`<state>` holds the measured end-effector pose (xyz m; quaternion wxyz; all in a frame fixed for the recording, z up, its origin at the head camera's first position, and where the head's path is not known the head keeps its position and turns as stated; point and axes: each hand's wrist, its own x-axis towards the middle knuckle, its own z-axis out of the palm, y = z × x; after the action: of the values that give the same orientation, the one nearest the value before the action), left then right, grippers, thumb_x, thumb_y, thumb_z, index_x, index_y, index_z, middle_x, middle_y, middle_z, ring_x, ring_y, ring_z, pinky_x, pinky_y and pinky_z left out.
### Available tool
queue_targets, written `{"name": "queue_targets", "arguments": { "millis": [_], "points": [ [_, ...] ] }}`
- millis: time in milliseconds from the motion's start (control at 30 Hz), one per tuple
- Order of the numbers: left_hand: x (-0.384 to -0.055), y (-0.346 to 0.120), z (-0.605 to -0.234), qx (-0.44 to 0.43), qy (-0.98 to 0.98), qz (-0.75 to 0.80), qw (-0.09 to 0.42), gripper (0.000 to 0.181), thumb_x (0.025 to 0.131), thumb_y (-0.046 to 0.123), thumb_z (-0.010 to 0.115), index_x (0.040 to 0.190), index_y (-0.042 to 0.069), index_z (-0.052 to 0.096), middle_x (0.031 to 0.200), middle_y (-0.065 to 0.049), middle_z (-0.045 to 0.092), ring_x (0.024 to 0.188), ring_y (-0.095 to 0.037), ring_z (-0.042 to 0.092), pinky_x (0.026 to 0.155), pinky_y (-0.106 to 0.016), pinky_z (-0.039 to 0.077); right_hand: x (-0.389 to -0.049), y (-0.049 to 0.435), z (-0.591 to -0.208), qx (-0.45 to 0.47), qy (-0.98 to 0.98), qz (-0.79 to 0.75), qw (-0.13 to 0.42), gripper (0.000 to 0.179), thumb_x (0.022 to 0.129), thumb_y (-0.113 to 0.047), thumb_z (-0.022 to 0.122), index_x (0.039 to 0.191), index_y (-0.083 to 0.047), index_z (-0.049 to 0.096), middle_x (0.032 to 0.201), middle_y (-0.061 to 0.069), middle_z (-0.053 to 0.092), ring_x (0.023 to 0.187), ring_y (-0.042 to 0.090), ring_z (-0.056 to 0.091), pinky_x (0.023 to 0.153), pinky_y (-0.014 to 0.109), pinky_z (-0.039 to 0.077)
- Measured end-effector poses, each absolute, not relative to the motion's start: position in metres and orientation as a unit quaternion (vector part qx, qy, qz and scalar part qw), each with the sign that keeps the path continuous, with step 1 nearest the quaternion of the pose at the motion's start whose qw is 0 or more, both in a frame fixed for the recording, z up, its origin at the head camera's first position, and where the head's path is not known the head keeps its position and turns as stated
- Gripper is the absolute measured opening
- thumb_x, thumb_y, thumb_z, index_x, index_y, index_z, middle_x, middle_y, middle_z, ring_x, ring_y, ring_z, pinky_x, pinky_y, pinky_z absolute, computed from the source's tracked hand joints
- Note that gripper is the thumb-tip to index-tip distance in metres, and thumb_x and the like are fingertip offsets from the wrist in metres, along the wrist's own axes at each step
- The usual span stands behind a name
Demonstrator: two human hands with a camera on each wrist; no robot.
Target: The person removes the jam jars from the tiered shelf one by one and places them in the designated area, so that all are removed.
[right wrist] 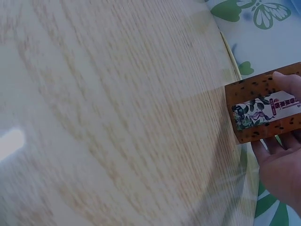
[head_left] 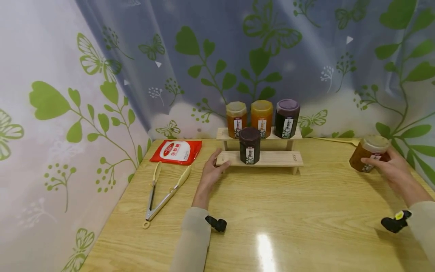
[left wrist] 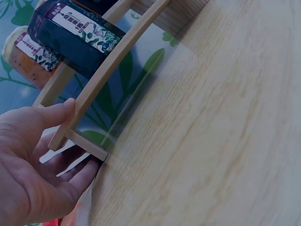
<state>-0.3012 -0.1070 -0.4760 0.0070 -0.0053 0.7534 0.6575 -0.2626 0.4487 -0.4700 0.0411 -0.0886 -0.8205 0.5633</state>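
Observation:
At the table's right side my right hand (head_left: pixel 391 164) grips a jar of amber jam (head_left: pixel 368 155) with a pale lid, leaning a little. In the right wrist view dark seeds show through the jar (right wrist: pixel 256 94), with the thumb on one side and fingers under the other. My left hand (head_left: pixel 211 170) holds the left end of a two-step wooden rack (head_left: pixel 276 158), thumb on the lower board and fingers round its end leg (left wrist: pixel 87 145). A dark jam jar (head_left: pixel 249 147) stands on the lower step. On the upper step are an amber jar (head_left: pixel 236 121), an orange jar (head_left: pixel 261 119) and a purple-lidded jar (head_left: pixel 287 119).
Left of the rack lies a red and white packet (head_left: pixel 176 152), with spread metal tongs (head_left: pixel 163 200) in front of it. A thin yellowish utensil (head_left: pixel 334 140) lies along the back edge. Patterned curtains (head_left: pixel 210 56) close off the back and left of the table (head_left: pixel 306 211).

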Motion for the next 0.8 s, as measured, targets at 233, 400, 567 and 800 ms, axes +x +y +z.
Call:
{"name": "queue_targets", "arguments": {
  "millis": [233,400,567,800],
  "points": [
    [-0.301,-0.106,-0.476,-0.007,0.754,0.657,0.009,0.071,0.096,0.02,0.077,0.16,0.023,0.044,0.165,-0.008,0.039,0.15,-0.029,0.038,0.117,-0.048,0.037,-0.262,0.447,-0.462,-0.107,-0.819,0.562,0.043,0.096,0.102,-0.038,0.067,0.168,-0.03,-0.004,0.175,0.006,0.0,0.159,0.034,-0.001,0.124,0.06,0.007],
    [-0.301,-0.107,-0.477,-0.008,0.751,0.66,0.007,0.072,0.096,0.021,0.077,0.16,0.022,0.044,0.166,-0.009,0.038,0.151,-0.03,0.036,0.117,-0.049,0.037,-0.258,0.448,-0.45,-0.116,-0.818,0.56,0.061,0.094,0.104,-0.038,0.062,0.168,-0.02,-0.005,0.174,0.007,0.001,0.16,0.03,0.002,0.126,0.054,0.006],
    [-0.302,-0.108,-0.478,-0.006,0.747,0.665,0.008,0.072,0.096,0.021,0.078,0.16,0.022,0.044,0.166,-0.009,0.037,0.15,-0.03,0.037,0.116,-0.048,0.038,-0.255,0.449,-0.442,-0.115,-0.804,0.576,0.091,0.084,0.105,-0.035,0.062,0.168,-0.031,0.007,0.174,-0.005,0.003,0.16,0.018,-0.001,0.128,0.042,0.006],
    [-0.3,-0.107,-0.477,-0.006,0.747,0.665,0.011,0.073,0.096,0.021,0.077,0.16,0.021,0.043,0.166,-0.009,0.036,0.152,-0.03,0.035,0.117,-0.049,0.037,-0.249,0.45,-0.438,-0.064,-0.756,0.64,0.125,0.075,0.107,-0.021,0.06,0.167,-0.029,0.016,0.17,-0.01,0.021,0.156,0.003,0.011,0.124,0.021,0.01]
  ]
}}
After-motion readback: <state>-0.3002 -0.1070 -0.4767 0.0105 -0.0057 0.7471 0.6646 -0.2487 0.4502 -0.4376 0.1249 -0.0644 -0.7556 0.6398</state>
